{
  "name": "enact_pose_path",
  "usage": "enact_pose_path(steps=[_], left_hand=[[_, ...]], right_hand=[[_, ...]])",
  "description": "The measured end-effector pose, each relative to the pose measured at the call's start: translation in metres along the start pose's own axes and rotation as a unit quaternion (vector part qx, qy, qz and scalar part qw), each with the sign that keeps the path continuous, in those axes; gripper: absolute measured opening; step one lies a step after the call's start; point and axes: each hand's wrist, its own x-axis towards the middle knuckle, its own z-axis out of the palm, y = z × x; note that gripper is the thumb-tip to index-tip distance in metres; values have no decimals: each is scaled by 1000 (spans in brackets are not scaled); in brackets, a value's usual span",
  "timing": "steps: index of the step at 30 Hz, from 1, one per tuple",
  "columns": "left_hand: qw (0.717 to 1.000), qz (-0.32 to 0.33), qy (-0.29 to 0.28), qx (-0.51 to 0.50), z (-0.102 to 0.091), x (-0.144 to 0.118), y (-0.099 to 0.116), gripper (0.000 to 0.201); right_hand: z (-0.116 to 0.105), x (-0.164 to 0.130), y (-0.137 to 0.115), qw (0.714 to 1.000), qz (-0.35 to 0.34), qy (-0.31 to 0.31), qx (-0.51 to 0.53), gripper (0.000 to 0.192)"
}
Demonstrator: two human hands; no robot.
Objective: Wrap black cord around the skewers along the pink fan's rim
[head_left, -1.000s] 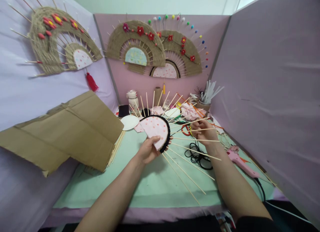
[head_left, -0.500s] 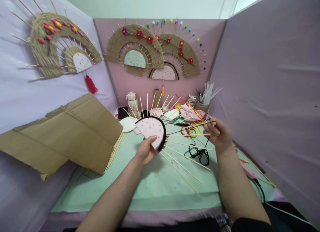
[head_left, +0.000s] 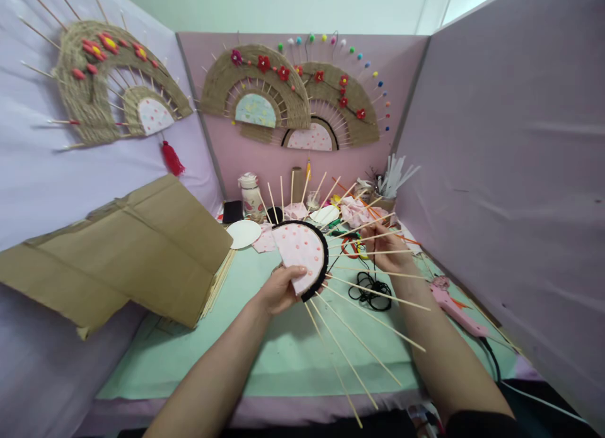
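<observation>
- One fan frame (head_left: pixel 302 252): a pink dotted half-disc with a black rim, and thin wooden skewers (head_left: pixel 373 293) spreading out from it; I count about sixteen, though the far ones blur together.
- Three finished woven fans (head_left: pixel 258 88) hang on the walls beyond both hands, with red flowers; one has a red tassel (head_left: pixel 171 159).
- One pink glue gun (head_left: pixel 456 309) lies just right of the right forearm; one tangle of black cord (head_left: pixel 371 293) lies on the table between the two hands, below the skewers.
- The left hand (head_left: pixel 281 290) grips the half-disc at its lower edge, thumb on its face, holding it tilted above the table.
- The right hand (head_left: pixel 385 246) sits among the right-side skewers with fingers curled; whether it pinches one, I cannot tell.
- A folded cardboard sheet (head_left: pixel 127 249) leans well to the left of the left hand.
- The table (head_left: pixel 283 356) under the hands has a pale green top, with purple and pink partition walls (head_left: pixel 510 173) around it.
</observation>
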Motion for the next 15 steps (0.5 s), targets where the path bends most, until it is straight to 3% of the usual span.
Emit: enact_pose_path(steps=[5, 11, 15], left_hand=[[998, -20, -58, 12, 0, 0, -4, 37], [1000, -9, -14, 8, 0, 3, -11, 44], [999, 2, -37, 2, 0, 3, -10, 47]], right_hand=[[4, 4, 19, 1000, -2, -9, -23, 6], [15, -1, 29, 999, -15, -24, -33, 10], [16, -4, 25, 999, -25, -9, -29, 16]])
